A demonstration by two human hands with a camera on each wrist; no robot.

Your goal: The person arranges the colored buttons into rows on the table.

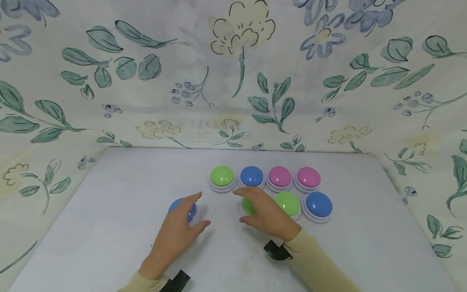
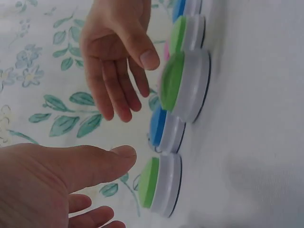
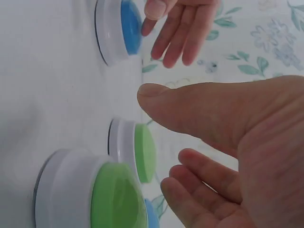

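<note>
A blue domed push button (image 1: 192, 214) on a white round base lies at the left, partly hidden under my left hand (image 1: 175, 231). That hand hovers with thumb and fingers spread apart, nothing between them. My right hand (image 1: 268, 213) is held over a green push button (image 1: 248, 207) and covers part of it, thumb and fingers parted. In the right wrist view the right thumb (image 3: 190, 107) stands above the green button (image 3: 118, 199), with a gap between. The left wrist view has the left thumb (image 2: 99, 164) near another green button (image 2: 149, 183).
Right of the right hand sit a green button (image 1: 288, 203) and a blue button (image 1: 319, 204). Behind runs a row with a green button (image 1: 222, 176), a blue button (image 1: 251, 176) and two pink buttons (image 1: 279, 177). Floral cloth (image 1: 197, 134) borders the white table (image 1: 109, 194).
</note>
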